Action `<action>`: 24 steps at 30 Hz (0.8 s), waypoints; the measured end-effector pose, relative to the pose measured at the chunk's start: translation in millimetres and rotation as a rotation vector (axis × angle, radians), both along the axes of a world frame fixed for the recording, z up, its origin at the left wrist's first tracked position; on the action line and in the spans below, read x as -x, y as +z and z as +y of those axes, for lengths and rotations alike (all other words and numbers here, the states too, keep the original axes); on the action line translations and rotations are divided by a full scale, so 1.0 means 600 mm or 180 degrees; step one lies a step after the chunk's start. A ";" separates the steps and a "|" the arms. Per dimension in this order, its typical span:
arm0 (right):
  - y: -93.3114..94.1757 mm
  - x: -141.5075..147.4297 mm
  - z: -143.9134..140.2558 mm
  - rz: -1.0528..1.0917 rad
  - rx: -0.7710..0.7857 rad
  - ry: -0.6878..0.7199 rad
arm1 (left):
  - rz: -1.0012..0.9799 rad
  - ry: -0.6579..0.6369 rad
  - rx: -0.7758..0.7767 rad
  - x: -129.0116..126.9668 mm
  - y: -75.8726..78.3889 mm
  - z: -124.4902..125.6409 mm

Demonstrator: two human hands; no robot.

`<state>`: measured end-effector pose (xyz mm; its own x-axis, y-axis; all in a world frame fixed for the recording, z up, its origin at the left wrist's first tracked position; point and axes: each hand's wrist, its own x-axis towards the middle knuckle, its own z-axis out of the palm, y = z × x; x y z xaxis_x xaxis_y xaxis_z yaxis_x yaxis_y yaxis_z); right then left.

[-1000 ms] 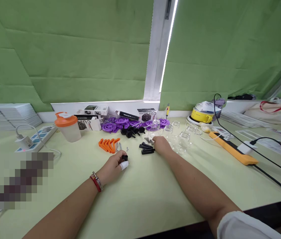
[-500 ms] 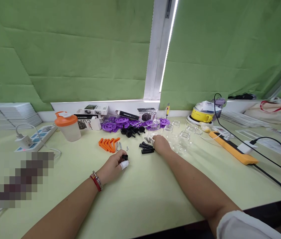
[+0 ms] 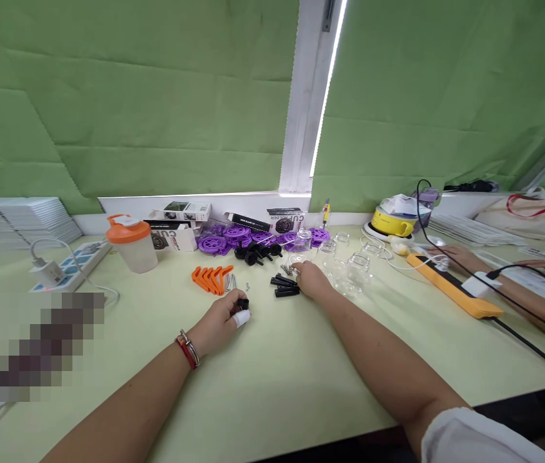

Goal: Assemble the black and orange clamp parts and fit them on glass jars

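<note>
My left hand (image 3: pixel 217 323) rests on the green table (image 3: pixel 272 379) at about 11 o'clock from me, fingers pinched together on a small black knob (image 3: pixel 242 303); one fingertip wears a white wrap, wrist has a red and metal bracelet (image 3: pixel 187 350). My right hand (image 3: pixel 311 280) lies further out at 12 o'clock, fingers curled down beside the black pins (image 3: pixel 284 287), touching or just beside them; can't tell if it grips anything. Pins: roughly four or five in a loose pile, count unsure. At 11 o'clock past the left hand, orange clips (image 3: pixel 211 280), about five stacked in a fan, with a few silver screws (image 3: pixel 230 281) just right of them. Small springs (image 3: pixel 287 269) sit just behind the pins, number unclear. Right of my right hand, clear glass jars (image 3: pixel 358 267), about six or seven. Further back, purple wheels (image 3: pixel 233 236) in a heap, at least five, with black knobs (image 3: pixel 255 253) in front of them. At the wall, boxes (image 3: pixel 284 220) reading "CUP HOLDER", about four. One shaker bottle (image 3: pixel 132 244) with orange lid at 10 o'clock, one power strip (image 3: pixel 72 268) beyond it. At 2 o'clock, one orange power strip (image 3: pixel 453 287), one yellow pot (image 3: pixel 392 221). Another person's hands (image 3: pixel 460 256) rest at 3 o'clock.
</note>
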<state>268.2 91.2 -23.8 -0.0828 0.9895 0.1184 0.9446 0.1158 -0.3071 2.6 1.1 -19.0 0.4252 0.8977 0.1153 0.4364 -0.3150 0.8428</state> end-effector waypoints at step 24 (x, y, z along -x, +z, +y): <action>0.042 0.124 -0.115 0.3730 0.0898 0.1613 | 0.0000 -0.0018 -0.0114 -0.004 -0.001 0.000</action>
